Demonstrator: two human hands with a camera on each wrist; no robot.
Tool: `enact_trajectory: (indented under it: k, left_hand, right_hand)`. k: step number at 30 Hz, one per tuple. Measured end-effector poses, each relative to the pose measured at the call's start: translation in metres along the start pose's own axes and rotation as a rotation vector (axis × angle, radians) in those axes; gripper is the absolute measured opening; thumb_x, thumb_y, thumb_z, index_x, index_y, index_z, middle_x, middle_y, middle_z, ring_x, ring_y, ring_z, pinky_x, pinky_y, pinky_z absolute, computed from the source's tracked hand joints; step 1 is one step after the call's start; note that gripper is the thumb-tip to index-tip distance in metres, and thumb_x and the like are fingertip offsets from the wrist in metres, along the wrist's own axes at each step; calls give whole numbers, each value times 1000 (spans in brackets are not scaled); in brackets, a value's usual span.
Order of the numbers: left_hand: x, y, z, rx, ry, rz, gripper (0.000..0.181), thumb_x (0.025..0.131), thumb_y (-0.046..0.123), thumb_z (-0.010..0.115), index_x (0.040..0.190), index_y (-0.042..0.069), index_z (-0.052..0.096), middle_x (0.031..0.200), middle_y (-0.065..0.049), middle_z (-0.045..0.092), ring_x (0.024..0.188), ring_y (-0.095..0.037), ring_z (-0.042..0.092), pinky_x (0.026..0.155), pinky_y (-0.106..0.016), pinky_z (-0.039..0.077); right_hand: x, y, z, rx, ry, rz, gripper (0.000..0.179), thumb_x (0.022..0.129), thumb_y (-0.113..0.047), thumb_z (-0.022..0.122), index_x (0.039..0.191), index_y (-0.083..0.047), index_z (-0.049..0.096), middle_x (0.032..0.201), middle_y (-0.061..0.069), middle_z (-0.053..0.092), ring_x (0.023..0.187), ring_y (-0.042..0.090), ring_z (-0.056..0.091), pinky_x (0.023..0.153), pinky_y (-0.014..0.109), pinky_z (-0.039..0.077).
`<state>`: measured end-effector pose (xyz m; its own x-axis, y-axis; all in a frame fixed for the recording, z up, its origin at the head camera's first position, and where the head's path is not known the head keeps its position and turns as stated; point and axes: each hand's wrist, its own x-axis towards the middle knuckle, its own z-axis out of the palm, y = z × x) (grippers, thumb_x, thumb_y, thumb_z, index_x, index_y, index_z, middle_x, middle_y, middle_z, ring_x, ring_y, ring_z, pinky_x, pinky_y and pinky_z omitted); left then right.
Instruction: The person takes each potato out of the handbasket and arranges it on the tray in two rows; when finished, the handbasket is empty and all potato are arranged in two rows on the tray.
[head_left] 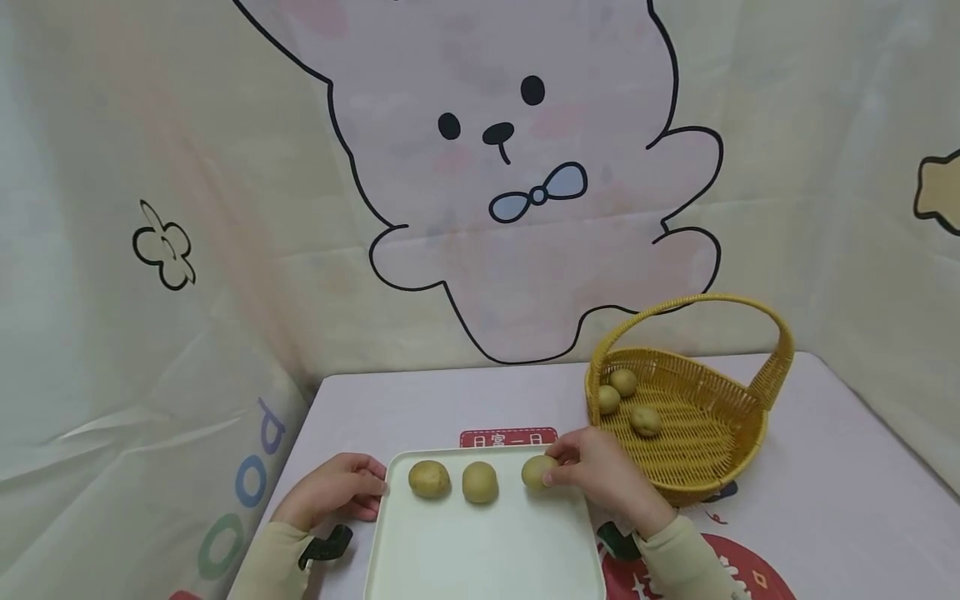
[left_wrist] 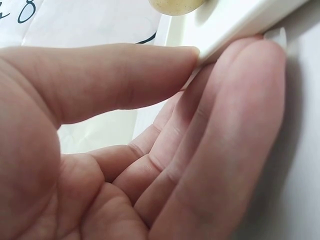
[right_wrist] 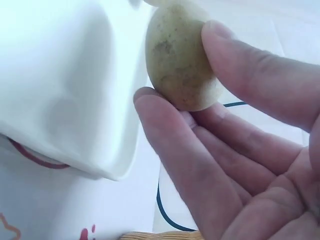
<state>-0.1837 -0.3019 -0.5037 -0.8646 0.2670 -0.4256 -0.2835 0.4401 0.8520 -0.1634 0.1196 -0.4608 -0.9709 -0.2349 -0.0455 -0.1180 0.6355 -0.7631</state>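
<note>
At the tray [head_left: 480, 550], the right grip [head_left: 606, 473] pinches a potato [head_left: 536, 472], long axis running sideways.

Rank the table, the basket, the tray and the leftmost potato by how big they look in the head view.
1. Table
2. Basket and tray: too close to rank, as the picture's bottom edge cuts off the tray
3. Leftmost potato

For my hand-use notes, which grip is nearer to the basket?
Right. The right grip, holding a potato, is just front-left of the basket; the left grip is farther off, at the left edge of the tray.
</note>
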Motion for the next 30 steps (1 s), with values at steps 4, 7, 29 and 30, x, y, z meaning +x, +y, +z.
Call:
enact_trajectory:
  k: [4, 7, 29, 30]
  left_hand:
    - [1, -2, -2, -15, -11, 12, 26, 98, 13, 72, 116, -5, 66, 84, -7, 69, 74, -15, 69, 69, -30, 65]
    - [3, -4, -3, -24, -21, 18, 26, 98, 13, 73, 116, -5, 66, 84, -6, 69, 74, -14, 69, 69, -29, 65]
    - [5, -3, -2, -8, -21, -10, 27, 99, 15, 73, 117, -4, 66, 87, -7, 71, 74, -16, 70, 69, -30, 66]
    - [5, -4, -2, -10, -23, -9, 27, 99, 15, 73, 117, -4, 66, 87, -7, 71, 74, -16, 70, 69, -30, 66]
  right_hand:
    - [2, 1, 6, 5, 3, 3, 26, 80, -20, 95, 100, -10, 82, 92, -2, 77, 86, 11, 67, 77, 34, 57]
    - [4, 2, 11, 7, -15, 1, 22, 81, -17, 93, 98, -10, 81, 90, -2, 76, 86, 13, 66, 77, 34, 56]
    - [7, 4, 25, -11, -5, 26, 25, 79, -15, 95, 98, -7, 80, 86, -1, 74, 83, 13, 64, 74, 32, 55]
    - [7, 4, 25, -10, -3, 27, 25, 79, -15, 95, 97, -7, 80, 86, -1, 74, 83, 13, 64, 74, 33, 55]
